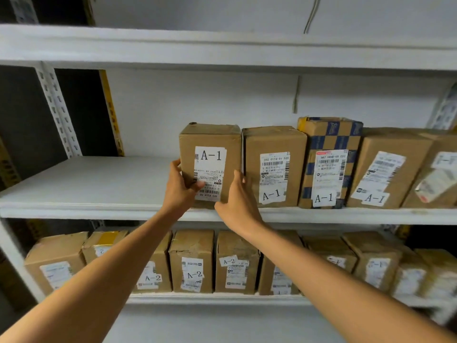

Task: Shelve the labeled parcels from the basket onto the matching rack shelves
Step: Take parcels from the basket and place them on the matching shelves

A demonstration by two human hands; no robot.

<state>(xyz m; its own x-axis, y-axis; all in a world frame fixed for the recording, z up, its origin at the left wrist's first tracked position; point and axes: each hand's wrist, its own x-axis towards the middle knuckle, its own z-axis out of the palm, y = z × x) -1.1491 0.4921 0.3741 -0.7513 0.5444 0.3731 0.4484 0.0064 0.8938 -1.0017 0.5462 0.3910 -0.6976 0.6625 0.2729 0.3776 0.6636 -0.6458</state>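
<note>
A brown cardboard parcel labelled A-1 (210,144) stands upright on the middle rack shelf (86,184), at the left end of a row of A-1 parcels. My left hand (179,186) grips its lower left edge, thumb across the front label. My right hand (237,201) holds the lower right corner, fingers reaching into the gap beside the neighbouring A-1 parcel (274,167). The basket is out of view.
More A-1 parcels (329,164) fill the middle shelf to the right; its left half is bare. The lower shelf (217,299) holds a full row of A-2 parcels (191,261). The top shelf board (222,50) runs overhead. A perforated upright (58,110) stands at left.
</note>
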